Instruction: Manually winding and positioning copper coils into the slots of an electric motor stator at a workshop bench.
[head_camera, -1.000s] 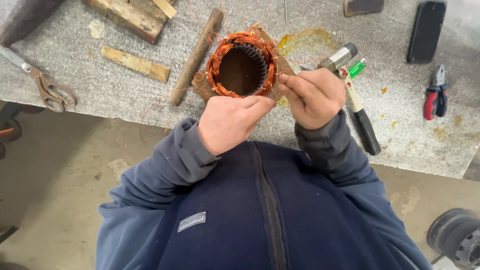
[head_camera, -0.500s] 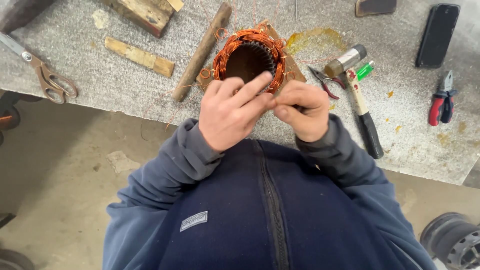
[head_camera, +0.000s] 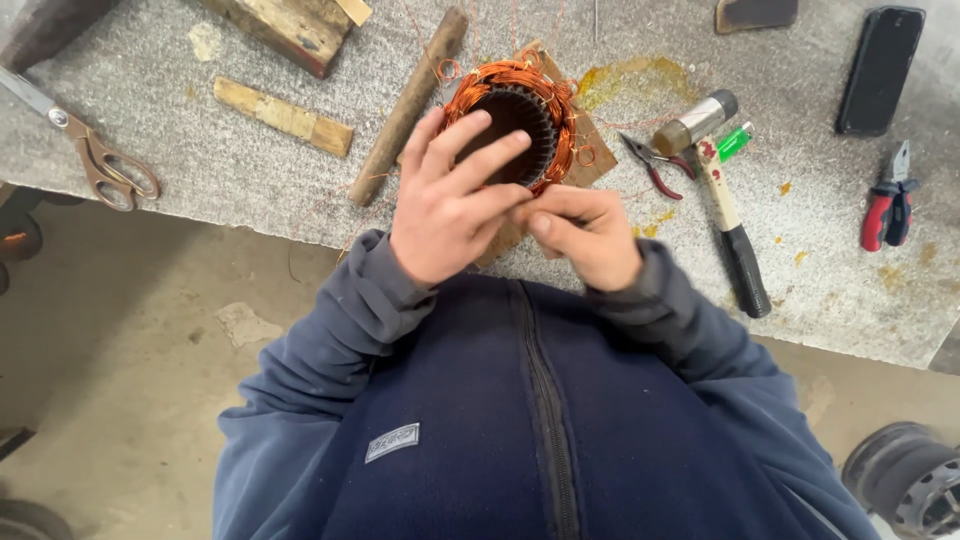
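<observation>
Stator (head_camera: 512, 120): stood on the surface (head_camera: 150, 60), bore facing up, just beyond both hands. Left hand (head_camera: 450, 205) nearer, fingers spread over its rim; right hand (head_camera: 585, 235) fingers pinched together, contents indiscernible.

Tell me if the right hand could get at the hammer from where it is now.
Probably yes. The right hand sits at the near edge of the copper-wound stator, and the hammer lies just to its right on the bench. Only small pliers lie near the hammer's head; the handle is uncovered.
</observation>
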